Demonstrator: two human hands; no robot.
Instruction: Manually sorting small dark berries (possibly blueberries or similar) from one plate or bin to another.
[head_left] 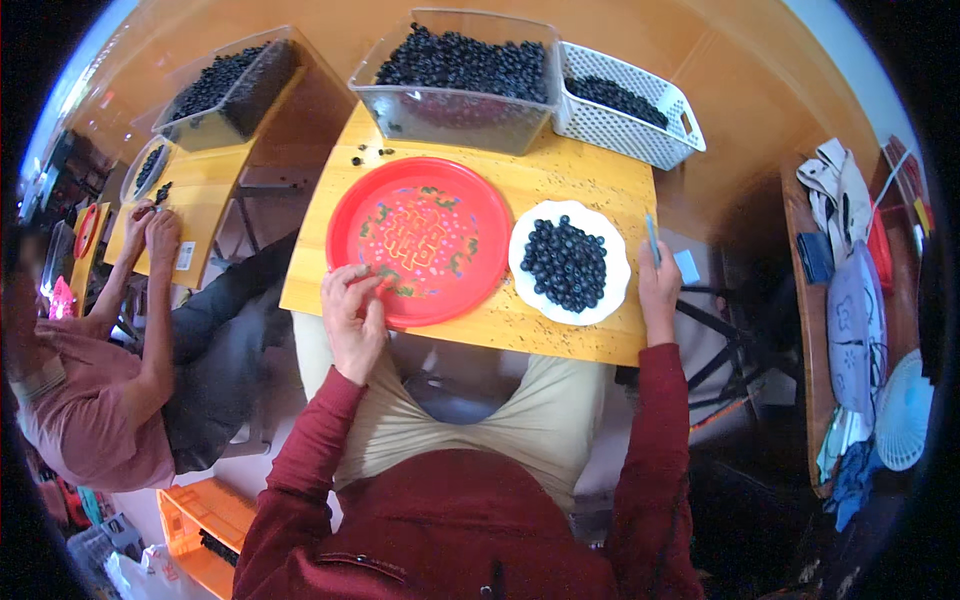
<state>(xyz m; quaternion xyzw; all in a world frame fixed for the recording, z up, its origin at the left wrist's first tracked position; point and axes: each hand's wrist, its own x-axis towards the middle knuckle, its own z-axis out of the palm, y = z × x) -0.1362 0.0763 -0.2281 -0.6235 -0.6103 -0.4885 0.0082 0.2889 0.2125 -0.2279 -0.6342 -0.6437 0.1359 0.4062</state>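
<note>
My left hand point(352, 325) rests at the near-left rim of a round red tray point(480, 275) with a printed pattern. Its fingers are loosely bent and apart, and I see nothing in them. At the table's right edge, my right hand point(660, 297) is closed on a thin grey-blue tool point(653, 240) pointing away from me; its exact kind is unclear. Between tray and right hand stands a white scalloped plate point(619, 270) heaped with small, shiny, blackish round pieces point(565, 262), like berries or beads.
Behind the tray stand a clear plastic bin point(460, 112) and a white perforated basket point(625, 140), both holding more dark pieces. Small crumbs dot the yellow table point(480, 345). At left, another person's hands point(155, 228) work at a second table point(215, 185). An orange crate point(190, 510) sits lower left.
</note>
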